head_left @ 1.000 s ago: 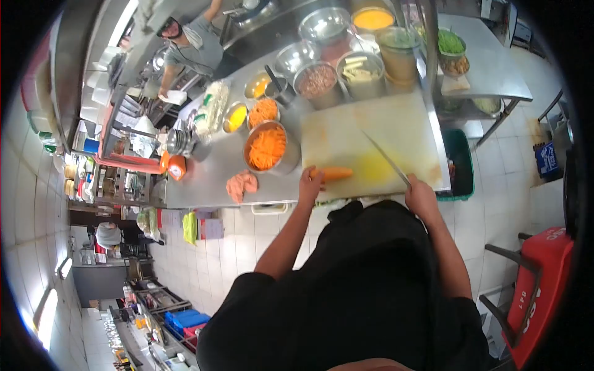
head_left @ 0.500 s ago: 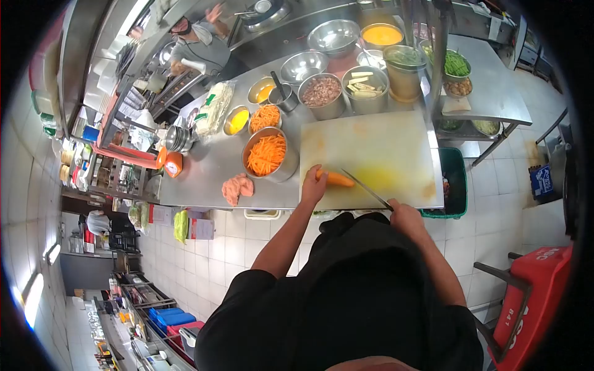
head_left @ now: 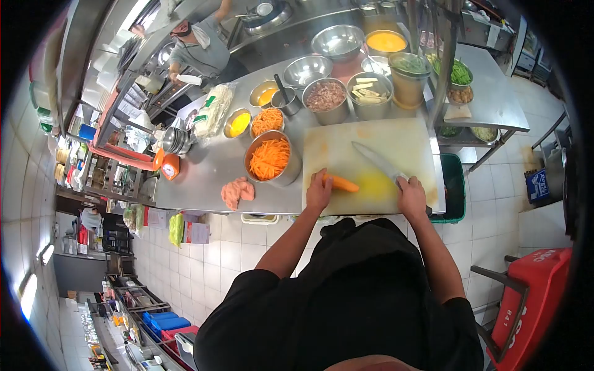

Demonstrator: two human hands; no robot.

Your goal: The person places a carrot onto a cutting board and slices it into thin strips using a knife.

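On the white cutting board [head_left: 390,133], my left hand [head_left: 318,190] is closed round the thick end of a peeled carrot [head_left: 344,183]. The carrot's other end points right, towards a yellow-stained patch of the board. My right hand [head_left: 411,196] grips a large kitchen knife [head_left: 378,161] near the board's right side. Its blade points up and left, over the board and apart from the carrot. The end of the handle shows below the right hand.
Left of the board stands a metal pot [head_left: 291,162] of carrot sticks, near a crumpled pink cloth [head_left: 237,192]. Behind are a pot of chopped meat [head_left: 326,99], a pot of pale sticks [head_left: 370,98] and steel bowls [head_left: 307,72]. A co-worker [head_left: 204,52] stands across the counter.
The knife has swung away from the carrot, up and to the right, with my right hand moving up onto the board. My left hand stays on the carrot. The co-worker's arms have moved.
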